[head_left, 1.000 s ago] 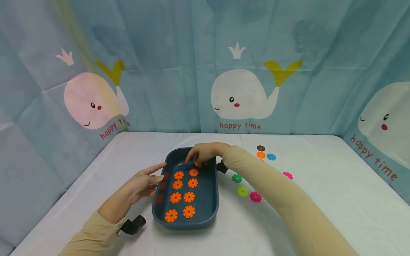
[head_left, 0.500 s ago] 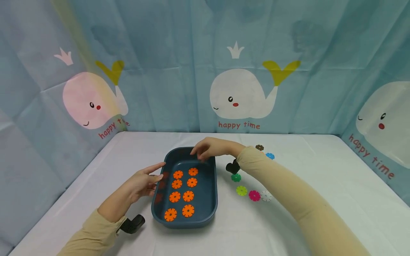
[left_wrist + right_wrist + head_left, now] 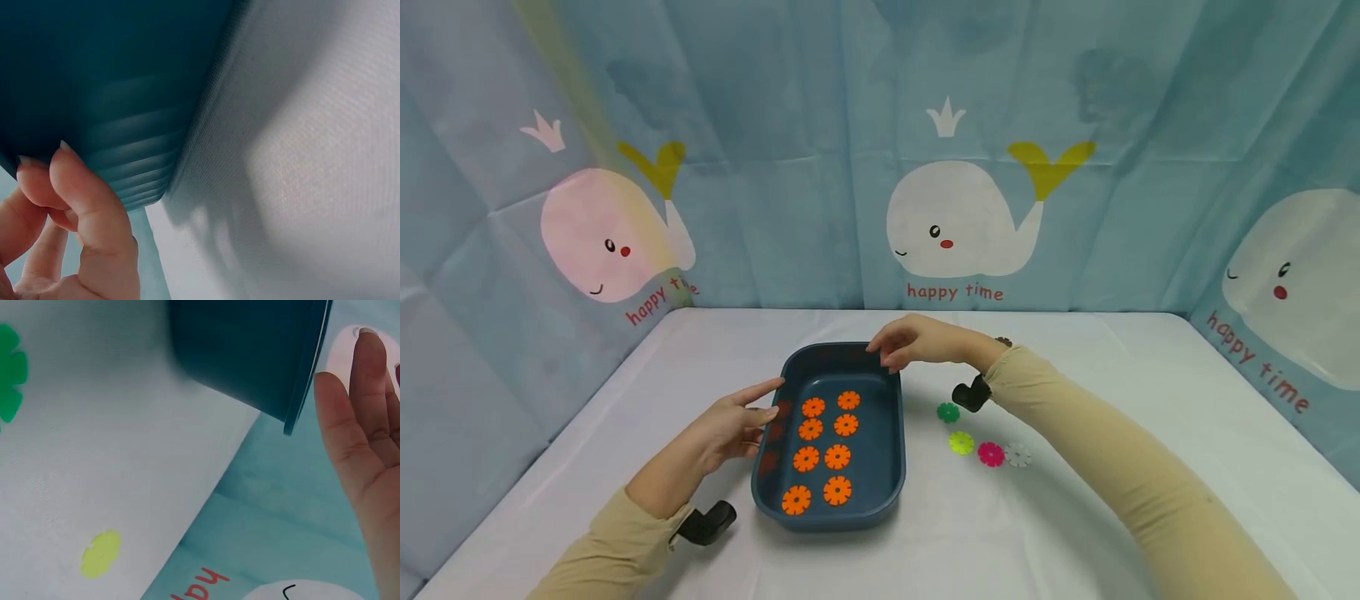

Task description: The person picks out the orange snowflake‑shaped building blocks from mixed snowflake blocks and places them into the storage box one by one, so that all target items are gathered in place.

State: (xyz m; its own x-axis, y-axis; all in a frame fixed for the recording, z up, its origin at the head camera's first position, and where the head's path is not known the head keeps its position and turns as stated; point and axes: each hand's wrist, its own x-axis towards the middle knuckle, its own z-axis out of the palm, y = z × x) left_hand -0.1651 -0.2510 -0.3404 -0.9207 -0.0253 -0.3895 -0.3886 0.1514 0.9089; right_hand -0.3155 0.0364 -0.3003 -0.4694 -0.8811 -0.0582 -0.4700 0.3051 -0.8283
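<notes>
Left hand (image 3: 730, 425): fingers loosely extended, tips touching the left outer wall of the dark blue tray (image 3: 891, 467); nothing gripped. Right hand (image 3: 910, 342): fingers relaxed, empty, above the tray's far right corner. Eight orange discs (image 3: 822, 450) lie in two columns inside. Green disc (image 3: 948, 412), yellow-green disc (image 3: 960, 442), pink disc (image 3: 991, 453) and white disc (image 3: 1018, 454) lie on the white table (image 3: 1075, 533), right of the tray.

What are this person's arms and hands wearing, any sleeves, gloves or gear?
Both arms wear long, close-fitting beige sleeves reaching the wrists. The left hand and right hand are bare, with no gloves. A small black camera unit is strapped under each wrist: one on the left, one on the right.
</notes>
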